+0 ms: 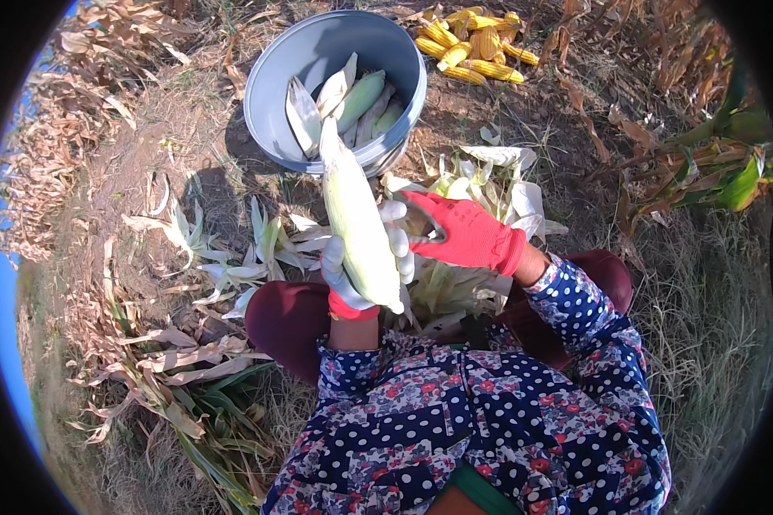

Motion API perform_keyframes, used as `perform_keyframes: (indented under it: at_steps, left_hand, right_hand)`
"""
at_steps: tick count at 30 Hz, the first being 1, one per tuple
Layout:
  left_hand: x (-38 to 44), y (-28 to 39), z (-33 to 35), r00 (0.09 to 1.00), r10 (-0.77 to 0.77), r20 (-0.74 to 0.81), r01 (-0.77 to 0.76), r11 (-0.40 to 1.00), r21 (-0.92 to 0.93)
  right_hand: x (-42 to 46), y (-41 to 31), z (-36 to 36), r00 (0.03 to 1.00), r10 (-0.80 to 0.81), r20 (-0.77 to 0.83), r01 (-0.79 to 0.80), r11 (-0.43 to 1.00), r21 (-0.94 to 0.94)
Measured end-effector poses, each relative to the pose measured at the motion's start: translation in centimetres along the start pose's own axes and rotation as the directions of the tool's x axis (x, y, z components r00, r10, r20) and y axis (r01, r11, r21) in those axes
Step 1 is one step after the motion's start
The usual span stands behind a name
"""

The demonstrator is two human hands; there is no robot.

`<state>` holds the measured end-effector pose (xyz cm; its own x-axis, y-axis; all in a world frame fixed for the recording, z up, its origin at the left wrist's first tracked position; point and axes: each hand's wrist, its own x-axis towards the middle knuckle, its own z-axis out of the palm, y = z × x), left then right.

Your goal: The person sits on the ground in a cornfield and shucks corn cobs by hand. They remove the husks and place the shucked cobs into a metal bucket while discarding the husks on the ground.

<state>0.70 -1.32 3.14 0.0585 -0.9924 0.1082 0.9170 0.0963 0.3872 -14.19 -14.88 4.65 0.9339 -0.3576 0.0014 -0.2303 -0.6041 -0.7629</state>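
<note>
My left hand (348, 283), in a red glove with a pale coated palm, holds an unhusked ear of corn (359, 225) from below, its narrow tip pointing away from me. Just right of the ear, my right hand (458, 230), gloved alike, has its thumb and fingers apart, with its fingertips close to the husk; whether they touch it cannot be told. Beyond the ear's tip, a grey-blue bucket (264, 109) leans towards me with several unhusked ears (361, 100) inside.
Husked yellow corn cobs (483, 45) lie piled right of the bucket. Stripped husks (522, 199) cover ground beyond and below my right hand, with more loose husks (190, 235) at the left. Dry stalks (161, 393) lie at lower left; a leafy corn plant (715, 174) is at right.
</note>
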Motion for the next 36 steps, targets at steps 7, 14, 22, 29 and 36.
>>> perform_keyframes:
  at_steps: [7,14,22,29,36]
  left_hand:
    - [0.3,-1.1,0.0,0.995,-0.031,0.100,0.036,0.998,-0.048]
    - [0.1,-1.1,-0.6,0.986,-0.119,0.117,0.132,0.985,-0.111]
    - [0.7,-3.9,-1.5,0.929,-0.347,-0.127,0.305,0.915,-0.266]
    - [1.0,-5.1,-0.5,0.905,0.155,-0.395,0.134,0.779,0.613]
    - [-0.2,-5.1,-3.1,0.808,0.351,-0.473,0.128,0.679,0.722]
  right_hand:
    - [-0.2,2.0,0.4,0.992,-0.012,0.129,0.031,0.989,-0.145]
    - [2.1,0.3,-4.7,0.985,0.107,-0.138,0.038,0.643,0.765]
    - [1.8,-3.1,-1.9,0.976,0.114,0.185,-0.217,0.450,0.867]
    - [2.2,-0.1,-0.6,0.864,0.434,-0.255,-0.196,0.756,0.624]
    - [2.7,0.1,-0.3,0.838,0.309,-0.449,0.095,0.729,0.678]
